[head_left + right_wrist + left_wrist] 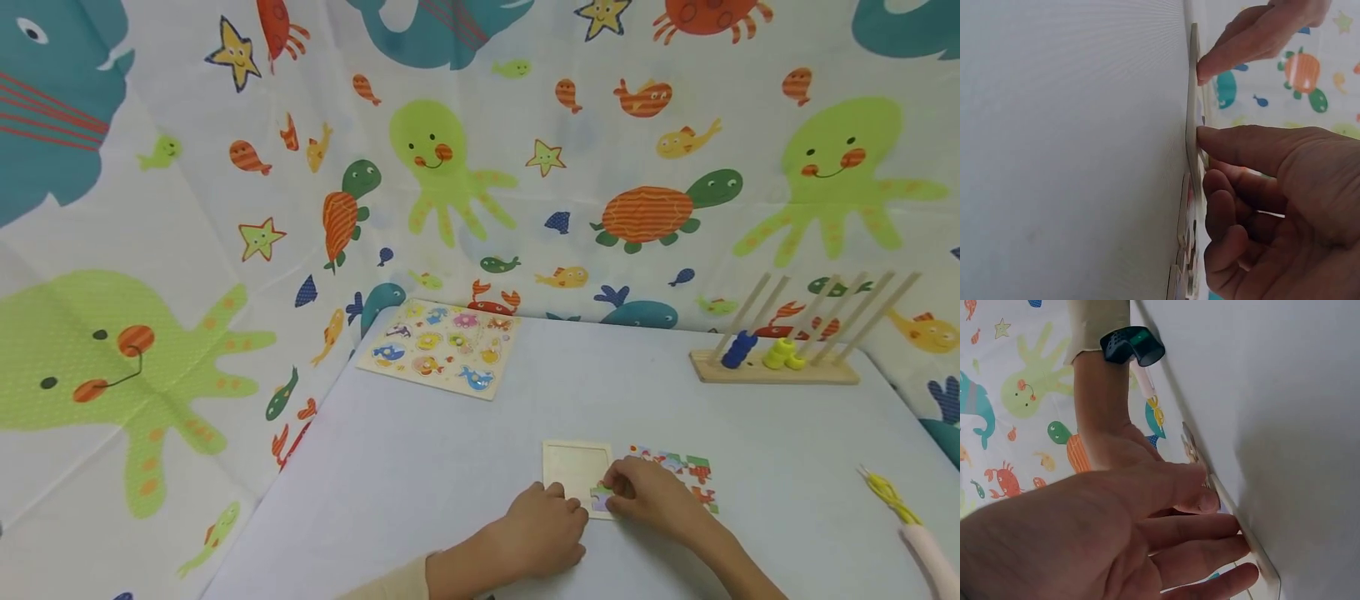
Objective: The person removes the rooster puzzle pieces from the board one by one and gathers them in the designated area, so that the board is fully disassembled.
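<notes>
A small square wooden puzzle tray [577, 461] lies on the white table. In its lower right corner sits a purple and green jigsaw piece [600, 497]. My right hand [654, 497] pinches this piece between thumb and forefinger, the thumb [1235, 145] coming down at the tray's edge in the right wrist view. My left hand [542, 531] rests against the lower left of the tray, its fingers [1204, 559] fairly straight along the rim. Just right of the tray, partly behind my right hand, lie several colourful jigsaw pieces [698, 468].
A wooden sea-animal peg puzzle board [442, 346] lies at the back left. At the back right stands a wooden stacking rack [776, 375] with upright rods and blue and yellow pieces. A pink-handled tool with yellow cord [922, 542] lies at the right edge.
</notes>
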Demonstrator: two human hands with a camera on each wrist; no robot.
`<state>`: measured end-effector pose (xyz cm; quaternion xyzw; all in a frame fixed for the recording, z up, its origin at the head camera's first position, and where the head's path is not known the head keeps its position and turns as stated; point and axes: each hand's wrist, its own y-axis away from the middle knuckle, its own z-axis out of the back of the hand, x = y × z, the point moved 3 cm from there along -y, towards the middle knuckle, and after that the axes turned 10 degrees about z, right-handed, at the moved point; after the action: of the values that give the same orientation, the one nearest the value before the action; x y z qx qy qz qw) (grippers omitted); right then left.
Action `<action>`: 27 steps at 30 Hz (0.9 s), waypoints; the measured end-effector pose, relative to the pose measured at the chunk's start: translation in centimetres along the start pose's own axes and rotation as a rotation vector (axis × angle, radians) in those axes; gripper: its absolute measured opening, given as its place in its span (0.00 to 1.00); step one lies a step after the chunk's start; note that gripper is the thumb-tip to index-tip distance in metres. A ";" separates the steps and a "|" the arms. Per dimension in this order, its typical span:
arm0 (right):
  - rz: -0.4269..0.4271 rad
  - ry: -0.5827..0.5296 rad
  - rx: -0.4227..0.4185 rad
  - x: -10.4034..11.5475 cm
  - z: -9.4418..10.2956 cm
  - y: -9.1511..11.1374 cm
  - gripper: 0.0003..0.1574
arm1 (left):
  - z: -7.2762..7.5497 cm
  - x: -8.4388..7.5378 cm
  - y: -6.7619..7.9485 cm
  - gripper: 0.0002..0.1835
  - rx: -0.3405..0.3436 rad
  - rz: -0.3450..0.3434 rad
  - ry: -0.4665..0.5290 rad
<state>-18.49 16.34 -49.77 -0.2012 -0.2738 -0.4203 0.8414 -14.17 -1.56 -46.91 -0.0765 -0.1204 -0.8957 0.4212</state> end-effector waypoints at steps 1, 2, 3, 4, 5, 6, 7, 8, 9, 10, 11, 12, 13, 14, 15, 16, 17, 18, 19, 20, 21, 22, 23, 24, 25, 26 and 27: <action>-0.003 -0.006 0.004 -0.1 0.0 0.0 0.13 | 0.0 0.0 0.0 0.19 -0.004 0.001 0.006; -0.010 -0.014 0.006 -0.2 0.0 0.0 0.13 | 0.0 0.0 -0.1 0.18 -0.009 0.002 0.010; -0.018 -0.017 0.007 -0.3 0.0 0.0 0.13 | 0.0 0.0 -0.1 0.18 -0.010 0.001 0.012; -0.029 -0.020 0.007 -0.4 0.0 0.0 0.13 | 0.1 0.0 -0.2 0.18 -0.012 0.003 0.017; -0.041 -0.021 0.006 -0.5 0.1 0.0 0.13 | 0.1 0.0 -0.2 0.17 -0.012 0.005 0.020; -0.053 -0.021 0.004 -0.5 0.1 0.0 0.14 | 0.2 0.0 -0.2 0.17 -0.012 0.007 0.022; -0.062 -0.022 0.002 -0.6 0.1 0.1 0.14 | 0.2 0.0 -0.3 0.17 -0.012 0.009 0.026; -0.063 -0.026 -0.001 -0.5 0.2 0.1 0.14 | 0.2 0.0 -0.3 0.17 -0.011 0.010 0.028; -0.061 -0.031 -0.001 -0.5 0.2 0.1 0.14 | 0.2 0.0 -0.3 0.17 -0.010 0.011 0.030; -0.057 -0.032 0.001 -0.4 0.1 0.0 0.14 | 0.2 0.1 -0.3 0.17 -0.010 0.013 0.033; -0.048 -0.035 0.002 -0.4 0.1 0.0 0.14 | 0.2 0.1 -0.3 0.17 -0.008 0.016 0.036; -0.038 -0.037 0.004 -0.3 0.1 -0.1 0.14 | 0.2 0.1 -0.3 0.17 -0.007 0.018 0.037; -0.028 -0.042 0.003 -0.2 0.1 -0.1 0.14 | 0.1 0.1 -0.3 0.17 -0.009 0.020 0.037; -0.018 -0.046 0.002 -0.2 0.0 -0.1 0.14 | 0.1 0.1 -0.2 0.17 -0.011 0.020 0.034; -0.014 -0.049 0.002 -0.2 0.0 0.0 0.14 | 0.1 0.1 -0.2 0.17 -0.015 0.022 0.030; -0.010 -0.057 0.001 -0.2 0.1 0.0 0.13 | 0.1 0.1 -0.2 0.17 -0.019 0.021 0.025; -0.009 -0.079 0.001 -0.3 0.2 0.0 0.13 | 0.1 0.1 -0.2 0.18 -0.021 0.019 0.021; -0.017 -0.101 0.004 -0.4 0.3 0.1 0.13 | 0.1 0.1 -0.2 0.18 -0.025 0.018 0.017; -0.029 -0.120 0.005 -0.4 0.6 0.2 0.12 | 0.1 0.1 -0.1 0.17 -0.029 0.016 0.015; -0.036 -0.133 0.005 -0.5 1.1 0.3 0.12 | 0.1 0.1 -0.1 0.17 -0.033 0.013 0.015; -0.051 -0.144 0.007 -0.5 1.6 0.5 0.12 | 0.1 0.1 -0.1 0.17 -0.034 0.012 0.017; -0.063 -0.157 0.012 -0.5 2.3 0.7 0.12 | 0.1 0.1 0.0 0.17 -0.036 0.012 0.020; -0.078 -0.158 0.020 -0.6 3.1 0.9 0.12 | 0.2 0.0 0.0 0.17 -0.037 0.013 0.024; -0.084 -0.150 0.031 -0.9 3.9 1.3 0.13 | 0.2 0.0 0.0 0.17 -0.040 0.015 0.026; -0.089 -0.148 0.038 -1.1 4.6 1.7 0.14 | 0.2 0.0 0.1 0.17 -0.039 0.017 0.027; -0.092 -0.149 0.048 -1.4 5.3 2.2 0.14 | 0.2 0.0 0.1 0.17 -0.038 0.019 0.028; -0.105 -0.156 0.062 -1.8 5.9 2.7 0.15 | 0.2 0.0 0.1 0.17 -0.037 0.020 0.029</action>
<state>-18.90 22.34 -46.65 -0.1926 -0.3617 -0.4379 0.8002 -14.07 -1.55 -46.76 -0.0724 -0.0970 -0.8945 0.4305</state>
